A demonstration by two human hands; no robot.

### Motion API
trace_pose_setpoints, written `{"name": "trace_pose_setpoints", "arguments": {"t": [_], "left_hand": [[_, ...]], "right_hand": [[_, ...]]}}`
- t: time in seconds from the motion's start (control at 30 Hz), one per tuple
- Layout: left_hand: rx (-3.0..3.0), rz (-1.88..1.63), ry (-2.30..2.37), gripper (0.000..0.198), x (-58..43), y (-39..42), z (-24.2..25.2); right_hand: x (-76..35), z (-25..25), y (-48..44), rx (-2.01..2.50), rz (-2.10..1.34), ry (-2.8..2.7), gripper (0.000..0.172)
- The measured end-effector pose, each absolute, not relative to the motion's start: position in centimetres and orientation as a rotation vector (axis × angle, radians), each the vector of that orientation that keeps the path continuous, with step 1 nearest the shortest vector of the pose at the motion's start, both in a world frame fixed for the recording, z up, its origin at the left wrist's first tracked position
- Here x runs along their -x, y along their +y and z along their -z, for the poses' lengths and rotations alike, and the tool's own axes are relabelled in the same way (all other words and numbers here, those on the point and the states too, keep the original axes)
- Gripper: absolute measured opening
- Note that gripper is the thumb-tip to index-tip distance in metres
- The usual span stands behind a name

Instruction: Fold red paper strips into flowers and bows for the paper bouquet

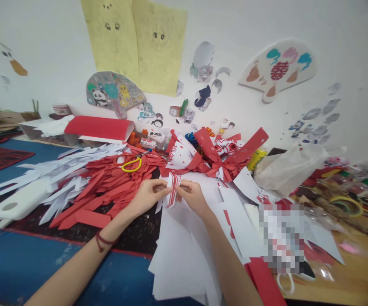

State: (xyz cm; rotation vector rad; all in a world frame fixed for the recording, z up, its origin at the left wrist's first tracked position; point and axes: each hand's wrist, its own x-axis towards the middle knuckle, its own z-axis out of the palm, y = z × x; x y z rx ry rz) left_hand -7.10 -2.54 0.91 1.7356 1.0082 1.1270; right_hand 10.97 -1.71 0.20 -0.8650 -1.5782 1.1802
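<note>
Between my two hands is a small folded paper piece [172, 191] with red and white stripes, held upright above white paper sheets [184, 255]. My left hand [150, 196] pinches its left side with thumb and forefinger. On its right side, my right hand [193, 197] grips it with thumb and curled fingers. Just left of my left hand lies a pile of folded red paper strips [97, 195]. Scissors with yellow handles [132, 169] rest on that pile. Beyond my hands stand red and white paper assemblies [184, 155].
White paper strips [72, 170] spread at the left, near a white power strip [20, 199] with a cable. A red-covered box [99, 127] stands against the wall. On the right are a plastic bag [294, 168], a tape roll [346, 206] and a red paper sheet [263, 282].
</note>
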Motion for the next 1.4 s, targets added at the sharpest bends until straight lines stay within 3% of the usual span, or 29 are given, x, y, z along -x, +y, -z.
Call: {"name": "trace_pose_setpoints", "arguments": {"t": [0.73,1.4], "left_hand": [[-2.015,-1.185,0.976,0.027,7.4,-2.9,-1.8],[-1.833,-1.131,1.105,0.029,7.3,-2.7,-1.2]], "right_hand": [[-10.5,-0.2,-2.0,0.831,-1.182,-1.589,0.038],[-10.4,0.1,-2.1,0.973,-1.096,-1.528,0.034]]}}
